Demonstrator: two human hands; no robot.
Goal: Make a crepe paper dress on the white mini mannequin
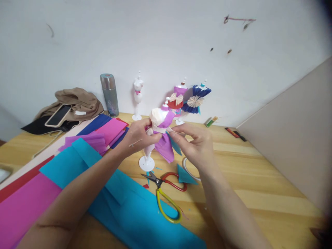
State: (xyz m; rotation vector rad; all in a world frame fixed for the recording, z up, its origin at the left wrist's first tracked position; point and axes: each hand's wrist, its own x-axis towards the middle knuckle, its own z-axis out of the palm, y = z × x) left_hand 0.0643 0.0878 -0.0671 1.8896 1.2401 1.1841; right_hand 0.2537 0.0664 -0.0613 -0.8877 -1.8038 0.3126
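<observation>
A small white mannequin (146,163) on a round base stands before me, tilted slightly. Cream and purple crepe paper (165,148) is draped over its body. Around the waist runs a pale paper strip (159,129). My left hand (138,135) is closed on the mannequin's waist from the left, thumb against the strip. From the right, my right hand (195,143) pinches the strip's end between thumb and fingers. A teal piece (176,145) hangs just below those fingers. Scissors (158,182) with one red and one yellow handle lie below the base.
Teal paper (140,211) and pink paper (28,204) cover the left front. A tape roll (184,163) lies by a teal scrap (185,175). Behind stand a bare mannequin (138,95), two dressed ones, including a navy one (199,91), and a flask (110,97). A phone (58,115) rests on brown cloth.
</observation>
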